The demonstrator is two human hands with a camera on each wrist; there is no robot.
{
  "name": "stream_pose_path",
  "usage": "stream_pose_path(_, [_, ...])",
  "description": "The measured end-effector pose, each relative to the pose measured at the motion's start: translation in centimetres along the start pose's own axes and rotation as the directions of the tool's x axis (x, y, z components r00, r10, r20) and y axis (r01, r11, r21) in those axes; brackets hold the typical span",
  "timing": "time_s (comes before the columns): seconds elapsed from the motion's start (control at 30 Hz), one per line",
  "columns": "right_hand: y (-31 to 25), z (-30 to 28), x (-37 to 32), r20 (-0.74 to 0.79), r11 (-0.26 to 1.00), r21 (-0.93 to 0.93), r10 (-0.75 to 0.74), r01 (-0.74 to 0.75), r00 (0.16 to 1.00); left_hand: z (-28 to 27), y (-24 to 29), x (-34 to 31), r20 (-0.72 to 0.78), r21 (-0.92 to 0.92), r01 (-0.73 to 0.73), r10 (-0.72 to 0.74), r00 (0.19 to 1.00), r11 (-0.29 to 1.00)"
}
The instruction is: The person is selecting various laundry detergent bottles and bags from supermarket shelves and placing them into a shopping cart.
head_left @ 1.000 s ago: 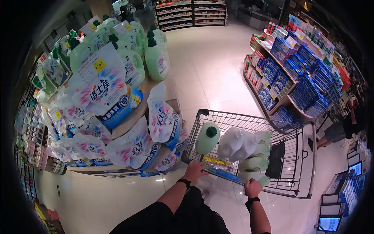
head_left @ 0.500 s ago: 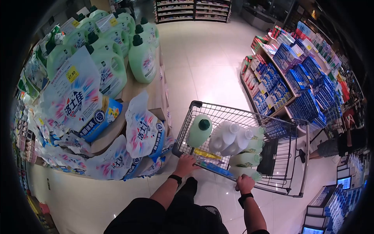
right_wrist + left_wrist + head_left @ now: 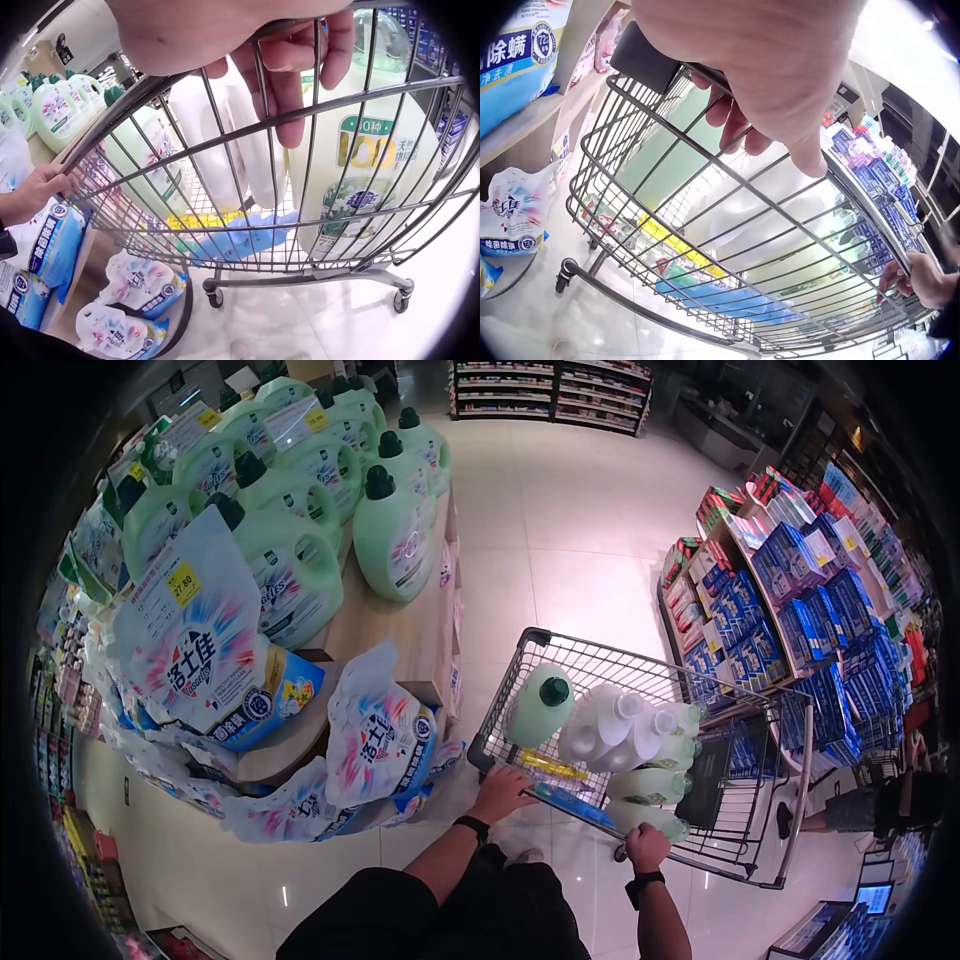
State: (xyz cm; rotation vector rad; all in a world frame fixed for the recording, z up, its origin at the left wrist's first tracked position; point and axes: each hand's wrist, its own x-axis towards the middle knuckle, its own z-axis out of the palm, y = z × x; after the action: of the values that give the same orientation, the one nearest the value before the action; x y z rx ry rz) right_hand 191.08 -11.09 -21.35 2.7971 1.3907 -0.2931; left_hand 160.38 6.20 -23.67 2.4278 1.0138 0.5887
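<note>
Both hands hold the near end of a wire shopping cart (image 3: 537,637). My left hand (image 3: 503,793) lies over the left part of its rim; in the left wrist view its fingers (image 3: 735,127) hang down inside the basket. Toward the right end, my right hand (image 3: 648,845) grips the same rim, fingers (image 3: 289,131) curled over the bar. Inside the cart a green detergent bottle (image 3: 540,710) with a dark cap stands at the left. Beside it are white jugs (image 3: 598,730) and several pale green bottles (image 3: 645,787). Yellow (image 3: 550,764) and blue (image 3: 572,803) packs lie near the hands.
Left of the cart, a wooden display (image 3: 400,650) bears green detergent jugs (image 3: 290,575) and white-and-blue detergent bags (image 3: 375,735). A shelf of blue boxes (image 3: 740,615) stands at the right. A person's leg (image 3: 815,822) shows beyond the cart. Shelving (image 3: 550,390) crosses the far end of the aisle.
The wooden display at the left has drawn nearer, and more of its side shows. Over the last half second the cart and right shelf shift rightward in view. Both hands keep hold of the rim.
</note>
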Motion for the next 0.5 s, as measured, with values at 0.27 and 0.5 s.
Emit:
stream_pose_path(0.27, [-0.4,-2.7,10.4,-0.032,0.996,0.026,-0.089,0.090,0.995,1.0,-0.8,8.0,-0.025,0.060,0.082,-0.081,0.996,0.995])
stream_pose_path(0.5, [-0.1,-4.4,17.2,0.034,0.996,0.020,-0.084,0.083,0.996,1.9,-1.2,13.8,0.047,0.129,0.130,-0.137,0.989,0.983])
